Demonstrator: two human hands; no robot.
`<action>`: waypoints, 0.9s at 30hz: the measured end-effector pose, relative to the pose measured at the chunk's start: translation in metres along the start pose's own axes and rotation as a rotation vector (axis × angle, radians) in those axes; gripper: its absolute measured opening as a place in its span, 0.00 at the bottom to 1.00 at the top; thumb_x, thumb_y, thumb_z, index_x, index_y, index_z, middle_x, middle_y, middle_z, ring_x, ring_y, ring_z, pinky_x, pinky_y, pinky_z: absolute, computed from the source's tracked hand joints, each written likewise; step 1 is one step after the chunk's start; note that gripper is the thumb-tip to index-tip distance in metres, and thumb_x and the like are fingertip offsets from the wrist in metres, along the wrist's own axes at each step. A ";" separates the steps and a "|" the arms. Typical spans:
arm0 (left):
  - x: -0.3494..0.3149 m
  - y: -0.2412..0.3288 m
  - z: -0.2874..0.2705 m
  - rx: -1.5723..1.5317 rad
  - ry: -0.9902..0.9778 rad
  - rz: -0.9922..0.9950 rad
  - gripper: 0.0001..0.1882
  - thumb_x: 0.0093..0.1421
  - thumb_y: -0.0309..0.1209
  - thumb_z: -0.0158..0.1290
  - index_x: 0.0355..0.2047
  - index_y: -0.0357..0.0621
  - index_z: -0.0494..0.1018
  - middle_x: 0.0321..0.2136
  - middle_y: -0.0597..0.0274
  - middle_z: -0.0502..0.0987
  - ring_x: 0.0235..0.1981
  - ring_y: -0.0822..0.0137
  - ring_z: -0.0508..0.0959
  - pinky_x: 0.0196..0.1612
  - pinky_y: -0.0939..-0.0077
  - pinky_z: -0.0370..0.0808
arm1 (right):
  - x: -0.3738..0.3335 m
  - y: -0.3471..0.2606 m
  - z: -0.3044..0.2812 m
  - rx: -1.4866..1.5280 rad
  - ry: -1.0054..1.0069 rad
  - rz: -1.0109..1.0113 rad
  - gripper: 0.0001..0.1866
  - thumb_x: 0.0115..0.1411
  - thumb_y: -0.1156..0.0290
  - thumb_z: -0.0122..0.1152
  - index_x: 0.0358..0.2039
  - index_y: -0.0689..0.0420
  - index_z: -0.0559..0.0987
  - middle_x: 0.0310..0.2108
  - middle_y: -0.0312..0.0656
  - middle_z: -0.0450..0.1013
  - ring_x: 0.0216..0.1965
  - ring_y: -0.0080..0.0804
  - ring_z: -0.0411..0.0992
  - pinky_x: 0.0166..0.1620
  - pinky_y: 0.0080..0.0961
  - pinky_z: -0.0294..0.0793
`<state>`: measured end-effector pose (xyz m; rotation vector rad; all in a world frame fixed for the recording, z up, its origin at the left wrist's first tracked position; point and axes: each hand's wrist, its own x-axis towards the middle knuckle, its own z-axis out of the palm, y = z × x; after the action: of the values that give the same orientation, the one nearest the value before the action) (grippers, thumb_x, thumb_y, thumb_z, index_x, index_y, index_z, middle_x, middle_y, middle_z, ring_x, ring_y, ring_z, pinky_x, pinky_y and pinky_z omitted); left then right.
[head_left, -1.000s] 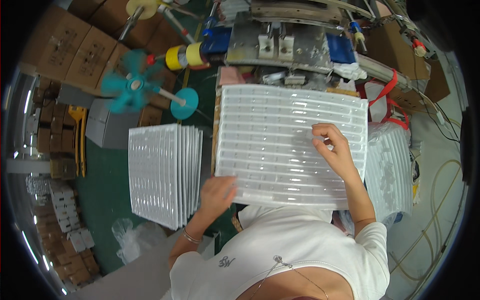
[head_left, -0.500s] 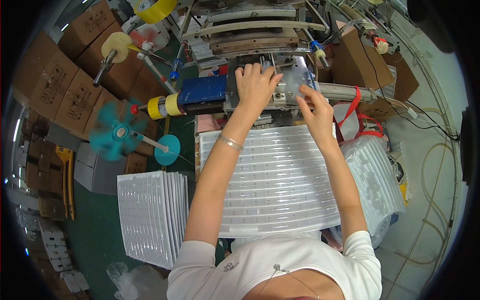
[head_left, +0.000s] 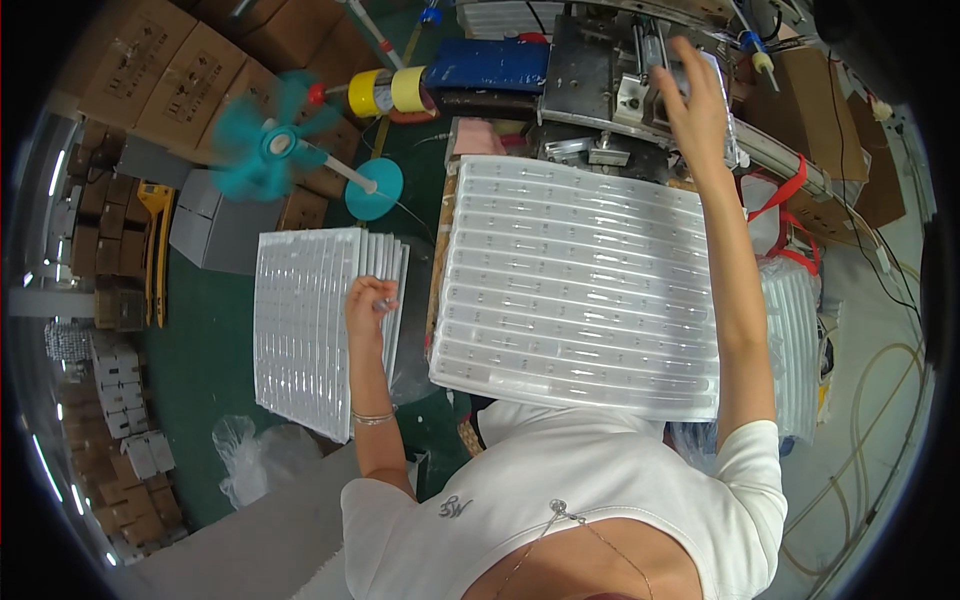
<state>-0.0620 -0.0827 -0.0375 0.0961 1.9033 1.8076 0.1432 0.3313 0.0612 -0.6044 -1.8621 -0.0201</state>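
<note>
My left hand (head_left: 368,300) is at the left, over the near edge of a stack of white ribbed sheets (head_left: 305,330). Its fingers are curled together around something small and shiny that I cannot make out. My right hand (head_left: 692,100) reaches forward over the metal machine bed (head_left: 580,75), fingers apart and nothing seen in them. Below it is a small metal fixture block (head_left: 630,98) with a bolt. Between my arms lies a wide white sheet (head_left: 580,290) with rows of clear, shiny ribs and small parts showing in them.
A teal fan (head_left: 278,145) spins at the left, on a round base (head_left: 373,188). Yellow tape rolls (head_left: 372,93) and a blue panel (head_left: 488,64) adjoin the machine. Cartons (head_left: 135,60) are piled far left. Wrapped ribbed sheets (head_left: 790,340) and a red strap (head_left: 790,185) are at right.
My left hand has left the machine bed and come back to the left, beside the stacked sheets, fingers now closed. My right hand stays over the machine. The whole view has shifted.
</note>
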 end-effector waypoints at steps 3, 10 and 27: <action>-0.021 -0.031 -0.007 0.126 -0.149 -0.152 0.10 0.53 0.29 0.48 0.35 0.40 0.71 0.24 0.65 0.73 0.22 0.77 0.71 0.24 0.85 0.67 | -0.021 -0.020 -0.022 0.196 0.028 0.055 0.11 0.54 0.73 0.57 0.40 0.58 0.76 0.35 0.44 0.74 0.37 0.37 0.73 0.41 0.27 0.71; -0.005 -0.047 0.007 0.397 -0.411 -0.218 0.15 0.59 0.33 0.49 0.43 0.38 0.72 0.19 0.71 0.71 0.18 0.82 0.67 0.20 0.89 0.63 | -0.143 -0.118 -0.103 0.652 -0.999 0.103 0.13 0.49 0.77 0.57 0.37 0.55 0.77 0.25 0.40 0.71 0.26 0.37 0.71 0.30 0.29 0.73; 0.025 -0.035 0.031 0.505 -0.470 -0.212 0.06 0.49 0.24 0.52 0.29 0.41 0.73 0.18 0.71 0.70 0.16 0.80 0.66 0.20 0.88 0.63 | -0.197 -0.157 -0.138 0.654 -1.425 -0.253 0.10 0.49 0.73 0.54 0.35 0.58 0.72 0.33 0.44 0.65 0.33 0.36 0.71 0.31 0.31 0.74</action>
<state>-0.0612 -0.0485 -0.0776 0.4340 1.8835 1.0210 0.2476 0.0762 -0.0189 0.2205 -3.0366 1.0524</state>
